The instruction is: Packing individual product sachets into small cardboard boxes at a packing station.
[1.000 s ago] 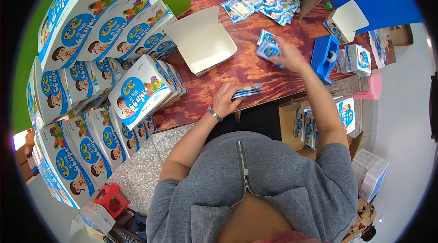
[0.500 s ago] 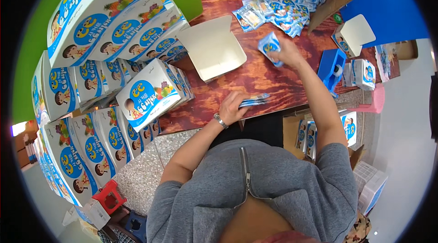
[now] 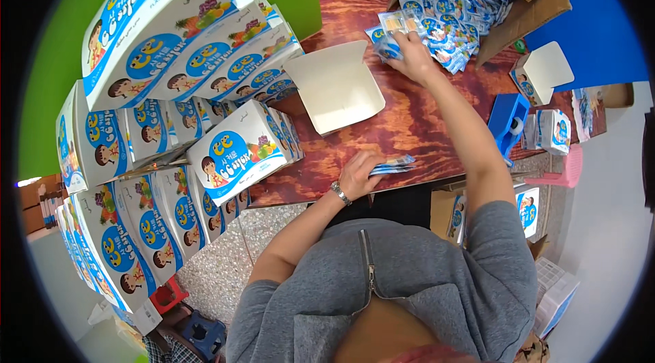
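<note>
My left hand (image 3: 360,175) rests near the table's front edge, closed around a small stack of blue-and-white sachets (image 3: 394,166). Further off, my right hand (image 3: 413,61) reaches out with bent fingers over a blue-and-white sachet (image 3: 387,48), which it grips; whether more than one lies under the fingers is hidden. Just beyond those fingertips are loose sachets (image 3: 396,21) at the edge of a big sachet heap (image 3: 454,8). That heap spills from a cardboard carton (image 3: 529,18). Between my hands and the box stacks, a small white carton (image 3: 344,93) stands with its lid up.
Stacked printed boxes (image 3: 153,56) rise on the left, with one box (image 3: 242,151) jutting over the table (image 3: 437,138). At right are a blue tape dispenser (image 3: 506,124), a small open box (image 3: 539,76), a packed box (image 3: 551,131) and a pink stool (image 3: 566,165).
My right hand has moved away from me and slightly left with its sachet, up to the loose sachets by the heap. My left hand keeps its stack. The whole view has shifted slightly.
</note>
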A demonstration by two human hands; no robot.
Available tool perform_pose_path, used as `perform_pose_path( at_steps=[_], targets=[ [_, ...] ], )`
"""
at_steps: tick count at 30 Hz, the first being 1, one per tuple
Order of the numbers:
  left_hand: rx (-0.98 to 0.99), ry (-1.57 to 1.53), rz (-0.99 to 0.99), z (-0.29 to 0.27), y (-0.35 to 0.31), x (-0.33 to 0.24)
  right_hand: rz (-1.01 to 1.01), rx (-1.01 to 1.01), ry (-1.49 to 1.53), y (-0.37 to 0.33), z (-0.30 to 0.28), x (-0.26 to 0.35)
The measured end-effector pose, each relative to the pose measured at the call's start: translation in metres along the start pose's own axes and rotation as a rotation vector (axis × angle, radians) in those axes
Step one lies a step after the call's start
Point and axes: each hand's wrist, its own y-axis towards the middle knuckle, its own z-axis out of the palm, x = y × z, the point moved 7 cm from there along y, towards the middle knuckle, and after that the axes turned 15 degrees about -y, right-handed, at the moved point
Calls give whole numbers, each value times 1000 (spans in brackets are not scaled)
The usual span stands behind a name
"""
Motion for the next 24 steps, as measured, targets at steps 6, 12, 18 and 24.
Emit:
perform_pose_path(
  at_steps=[6, 12, 18, 24],
  targets=[
    [3, 2, 4, -3, 3, 6, -277, -170, -75, -103, -4, 11],
    [23, -14, -5, 1, 3, 4, -114, -68, -176, -130, -4, 6],
    [21, 9, -22, 2, 2, 1, -173, -122, -18, -137, 12, -3],
    [66, 12, 34, -1, 8, -4, -178, -16, 5, -141, 9, 11]
  ],
)
